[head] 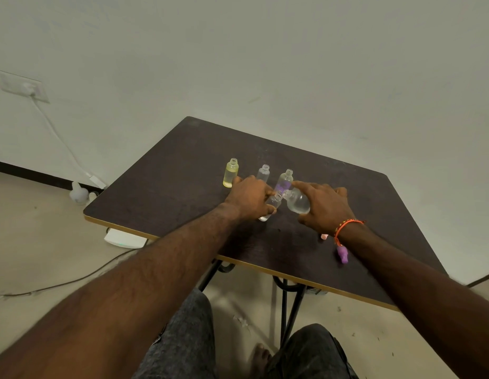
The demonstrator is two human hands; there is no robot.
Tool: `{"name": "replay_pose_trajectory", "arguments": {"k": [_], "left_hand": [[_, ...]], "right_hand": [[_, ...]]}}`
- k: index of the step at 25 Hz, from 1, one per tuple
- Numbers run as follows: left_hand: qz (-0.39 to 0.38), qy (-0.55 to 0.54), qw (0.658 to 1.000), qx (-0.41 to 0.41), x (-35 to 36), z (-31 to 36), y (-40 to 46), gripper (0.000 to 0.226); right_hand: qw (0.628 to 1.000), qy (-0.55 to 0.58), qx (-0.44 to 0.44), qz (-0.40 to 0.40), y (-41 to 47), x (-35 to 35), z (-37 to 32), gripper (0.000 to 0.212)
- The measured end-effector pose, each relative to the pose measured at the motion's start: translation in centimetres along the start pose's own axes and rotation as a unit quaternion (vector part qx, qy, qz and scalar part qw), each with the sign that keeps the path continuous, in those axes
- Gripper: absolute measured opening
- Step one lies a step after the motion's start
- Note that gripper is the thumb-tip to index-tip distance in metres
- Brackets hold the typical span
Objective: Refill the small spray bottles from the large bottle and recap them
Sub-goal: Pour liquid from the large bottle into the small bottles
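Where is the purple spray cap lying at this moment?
In the head view, the purple spray cap lies on the dark table near its front edge, beside the right wrist with the orange bracelet.

Bare forearms, orange wrist band (347,225), grey trousers (183,340)

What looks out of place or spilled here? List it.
No spill shows on the table. A purple cap lies on its side near the front edge, apart from the uncapped bottles. On the floor, a white bottle stands by the wall.
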State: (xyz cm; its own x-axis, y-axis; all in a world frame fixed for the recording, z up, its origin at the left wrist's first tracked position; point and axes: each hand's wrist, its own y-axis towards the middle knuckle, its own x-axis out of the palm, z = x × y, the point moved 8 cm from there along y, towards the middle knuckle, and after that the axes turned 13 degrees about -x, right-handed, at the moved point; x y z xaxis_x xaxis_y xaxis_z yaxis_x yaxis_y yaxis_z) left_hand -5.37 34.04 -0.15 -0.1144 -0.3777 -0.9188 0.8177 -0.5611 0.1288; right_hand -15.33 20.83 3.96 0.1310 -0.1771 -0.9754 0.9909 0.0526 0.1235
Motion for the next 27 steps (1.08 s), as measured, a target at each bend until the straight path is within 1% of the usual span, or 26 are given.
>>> {"name": "replay_pose_trajectory", "arguments": {"k": [4,7,10,15,18,23,26,27], "left_hand": [[0.010,-0.015,1.000,-0.008,-0.2,-0.4,-0.2,0.042],[0.015,-0.017,1.000,-0.014,-0.5,-0.6,-0.4,0.038],[0.012,-0.011,1.000,-0.023,-0.5,-0.7,-0.5,0.037],[0.012,-0.008,0.999,-0.036,-0.6,-0.9,-0.4,0.033],[0.009,-0.008,0.999,-0.044,-0.4,-1.0,-0.4,0.035],[0.013,-0.016,0.998,-0.062,0.6,-1.2,-0.8,0.045],[0.025,-0.028,0.996,-0.085,0.8,-1.6,-1.0,0.043],[0.031,-0.022,0.995,-0.093,0.7,-1.8,-1.0,0.043]], "right_hand": [[0.997,0.074,0.018,0.021,-0.1,-0.1,-0.2,0.084],[0.985,0.161,0.033,0.054,-0.3,-0.5,-0.3,0.080],[0.972,0.213,0.050,0.090,-0.6,-0.7,-0.4,0.080],[0.937,0.290,0.090,0.171,-1.5,-1.0,0.2,0.077],[0.917,0.331,0.099,0.200,-1.9,-0.4,-0.2,0.075],[0.902,0.355,0.123,0.215,-2.3,0.9,-0.2,0.085],[0.888,0.387,0.145,0.203,-2.5,1.7,0.1,0.097],[0.884,0.394,0.147,0.202,-2.5,1.9,0.0,0.098]]}}
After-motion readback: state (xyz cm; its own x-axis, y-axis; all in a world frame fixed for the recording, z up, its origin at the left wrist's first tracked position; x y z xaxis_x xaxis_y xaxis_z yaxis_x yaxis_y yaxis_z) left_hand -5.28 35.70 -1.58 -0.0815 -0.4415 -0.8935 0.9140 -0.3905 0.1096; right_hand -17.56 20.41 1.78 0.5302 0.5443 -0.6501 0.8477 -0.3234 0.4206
